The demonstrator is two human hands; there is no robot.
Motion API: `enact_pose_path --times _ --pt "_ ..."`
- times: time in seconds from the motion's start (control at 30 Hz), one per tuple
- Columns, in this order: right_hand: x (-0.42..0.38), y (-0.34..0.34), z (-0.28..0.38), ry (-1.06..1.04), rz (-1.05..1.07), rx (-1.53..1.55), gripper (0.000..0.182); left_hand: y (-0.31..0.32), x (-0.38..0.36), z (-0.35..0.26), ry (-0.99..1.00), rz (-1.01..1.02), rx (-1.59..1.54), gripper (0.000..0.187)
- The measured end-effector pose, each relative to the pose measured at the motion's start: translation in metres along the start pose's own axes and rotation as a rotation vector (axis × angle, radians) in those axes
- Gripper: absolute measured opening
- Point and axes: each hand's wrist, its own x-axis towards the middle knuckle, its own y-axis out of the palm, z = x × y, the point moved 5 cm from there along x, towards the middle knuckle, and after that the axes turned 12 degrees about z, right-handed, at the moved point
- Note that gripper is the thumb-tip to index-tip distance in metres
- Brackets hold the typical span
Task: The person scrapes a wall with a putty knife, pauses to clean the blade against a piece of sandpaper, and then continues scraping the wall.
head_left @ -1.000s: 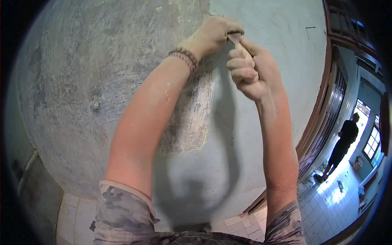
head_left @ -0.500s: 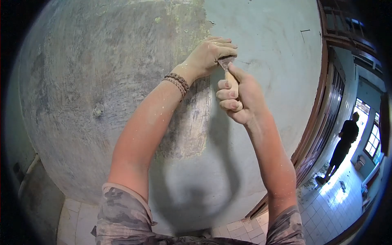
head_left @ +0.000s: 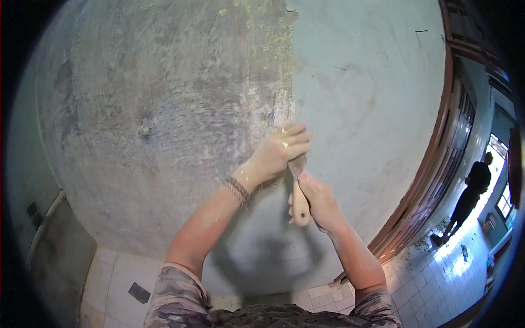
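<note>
My right hand point(head_left: 321, 203) is closed around the pale wooden handle of a scraper point(head_left: 300, 205), whose metal blade points up against the wall. The fingers of my left hand point(head_left: 276, 154) are stretched out and lie over the blade, covering its upper part and edge. A braided bracelet point(head_left: 237, 191) circles my left wrist. Both hands are at the boundary between the scraped, mottled grey area of the wall point(head_left: 180, 98) and the smooth pale green paint point(head_left: 372, 109). Pale dust and specks coat my hands and forearms.
A nail point(head_left: 421, 31) sticks out at the upper right. To the right is a brown door frame point(head_left: 440, 142), with a person in dark clothes point(head_left: 473, 186) standing beyond it. A dark flat piece point(head_left: 139, 292) lies on the tiled floor point(head_left: 112, 290) at lower left.
Both hands and the scraper have moved down along the paint boundary. My view has tilted down and slightly left, bringing the dark piece on the floor into sight.
</note>
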Motion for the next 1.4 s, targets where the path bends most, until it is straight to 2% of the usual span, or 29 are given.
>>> enact_pose_path --times 0.03,0.07,0.1,0.13,0.2,0.27,0.37,0.4,0.47,0.5,0.53,0.6,0.63,0.67,0.73,0.77,0.8,0.87,0.9,1.03,1.1,1.13,1.2,1.4 --pt "-0.003 -0.005 -0.001 -0.002 0.016 0.007 0.034 0.001 -0.006 0.000 -0.011 0.008 0.012 0.025" --pt "-0.010 -0.014 0.012 -0.126 -0.102 -0.329 0.032 0.003 -0.011 0.001 -0.037 0.004 -0.064 0.029" --pt "-0.018 -0.017 0.028 -0.253 -0.224 -0.664 0.038 0.002 -0.012 0.002 -0.063 -0.002 -0.139 0.032" --pt "-0.017 -0.016 0.038 -0.259 -0.212 -0.656 0.038 -0.009 -0.006 -0.003 -0.073 0.004 -0.128 0.032" --pt "-0.021 0.000 0.081 -0.770 -0.235 -0.927 0.047 -0.026 0.004 0.000 -0.260 0.031 -0.273 0.042" --pt "-0.008 -0.003 0.082 -0.822 -0.195 -0.882 0.045 -0.032 0.012 -0.005 -0.231 0.034 -0.204 0.045" --pt "0.000 -0.008 0.099 -1.107 -0.248 -1.163 0.038 -0.040 0.013 -0.004 -0.453 0.040 -0.507 0.042" --pt "0.007 -0.011 0.104 -1.111 -0.241 -1.153 0.038 -0.043 0.012 -0.004 -0.464 0.041 -0.501 0.042" --pt "0.019 -0.012 0.111 -1.221 -0.112 -1.133 0.037 -0.058 0.012 -0.008 -0.474 -0.034 -0.223 0.045" --pt "0.023 -0.016 0.122 -1.301 -0.153 -1.179 0.038 -0.068 0.016 -0.015 -0.407 -0.176 -0.198 0.043" --pt "0.035 -0.022 0.131 -1.308 -0.145 -1.172 0.038 -0.077 0.021 -0.026 -0.414 -0.179 -0.189 0.043" --pt "0.053 -0.033 0.150 -1.443 -0.262 -1.282 0.038 -0.102 0.032 -0.059 -0.319 -0.254 0.014 0.053" --pt "0.066 -0.037 0.157 -1.451 -0.254 -1.269 0.038 -0.109 0.039 -0.072 -0.333 -0.273 0.058 0.063" --pt "0.078 -0.039 0.163 -1.461 -0.250 -1.294 0.037 -0.115 0.044 -0.077 -0.344 -0.272 0.069 0.063" --pt "0.091 -0.040 0.167 -1.471 -0.238 -1.304 0.037 -0.117 0.048 -0.081 -0.435 -0.203 0.066 0.053" --pt "0.097 -0.039 0.165 -1.445 -0.215 -1.313 0.036 -0.119 0.047 -0.076 -0.445 -0.283 0.111 0.045" --pt "0.101 -0.038 0.165 -1.421 -0.194 -1.324 0.036 -0.116 0.050 -0.074 -0.454 -0.278 0.118 0.045" --pt "0.110 -0.035 0.165 -1.350 -0.193 -1.314 0.042 -0.113 0.041 -0.055 -0.856 -0.369 -0.038 0.044" --pt "0.116 -0.035 0.164 -1.271 -0.193 -1.317 0.048 -0.110 0.041 -0.050 -0.954 -0.314 -0.102 0.046" --pt "0.143 -0.034 0.162 -1.177 -0.201 -1.278 0.049 -0.103 0.047 -0.048 -1.123 -0.301 -0.231 0.044" --pt "0.146 -0.028 0.164 -1.224 -0.172 -1.279 0.038 -0.091 0.041 -0.040 -1.280 -0.415 -0.798 0.032" --pt "0.148 -0.026 0.166 -1.219 -0.166 -1.280 0.038 -0.093 0.042 -0.039 -1.285 -0.416 -0.802 0.032" --pt "0.150 -0.026 0.172 -1.223 -0.254 -1.311 0.037 -0.092 0.050 -0.036 -1.158 -0.419 -1.049 0.025" --pt "0.150 -0.022 0.168 -1.213 -0.300 -1.301 0.036 -0.093 0.047 -0.028 -1.085 -0.505 -1.134 0.020"
